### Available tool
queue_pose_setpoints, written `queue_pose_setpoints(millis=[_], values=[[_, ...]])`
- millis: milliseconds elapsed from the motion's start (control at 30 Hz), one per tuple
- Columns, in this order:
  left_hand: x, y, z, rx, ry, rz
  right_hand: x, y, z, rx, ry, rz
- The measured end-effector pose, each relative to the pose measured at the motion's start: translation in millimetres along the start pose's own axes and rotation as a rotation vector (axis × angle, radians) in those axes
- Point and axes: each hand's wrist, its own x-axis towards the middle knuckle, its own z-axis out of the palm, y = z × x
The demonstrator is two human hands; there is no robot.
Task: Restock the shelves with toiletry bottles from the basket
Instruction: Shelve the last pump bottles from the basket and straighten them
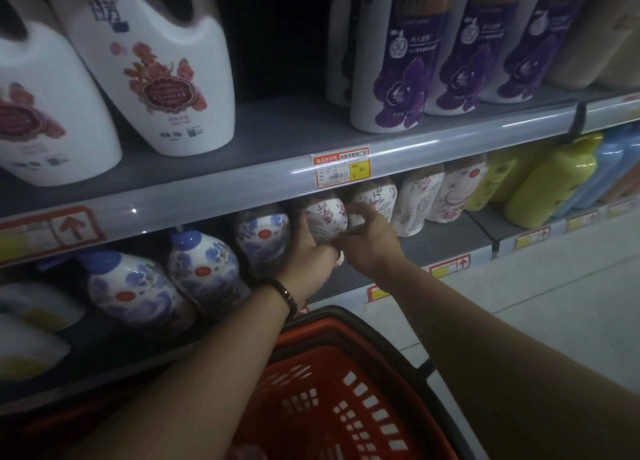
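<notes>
**Seating a bottle in the front row of the lower shelf**

The person stands at the shelving with both arms reaching under the upper shelf [450, 137]. The pink-flowered bottle [327, 217] is on the lower shelf [446, 239], at the front of the row. It sits between the blue-flowered bottles [263, 238] on its left and a matching bottle [375, 196] just beside it on the right.

- Left hand [304, 251]: fingers curled round the bottle's left flank, holding it. This hand appears to carry the weight and steady the bottle.
- Right hand [367, 241]: fingers closed on the bottle's right shoulder, gripping it. The likely purpose is to turn or nudge the bottle so that its printed face points outward.

Two hands are probably used because the gap is tight. The overhanging rail with its price label [341, 168] leaves little headroom, so the bottle must go in low and level.

The bottle goes at the boundary of the two patterns, which keeps like with like.

The red basket [311, 335] stands directly below the arms, close to the shelf front, so each lift is short. No bottle is visible in the part of it that shows.

Judged stage: placement nearly complete, with both hands yet to let go.
</notes>
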Motion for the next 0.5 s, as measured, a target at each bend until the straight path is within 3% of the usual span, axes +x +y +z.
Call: queue_pose_setpoints(millis=[200, 500], values=[[16, -18, 3, 0.046, -0.064, -0.164, 4, 9, 7, 0.221, -0.035, 0.029], [3, -1, 1, -0.030, -0.028, -0.149, 2, 21, 9, 0.277, -0.026, 0.021]])
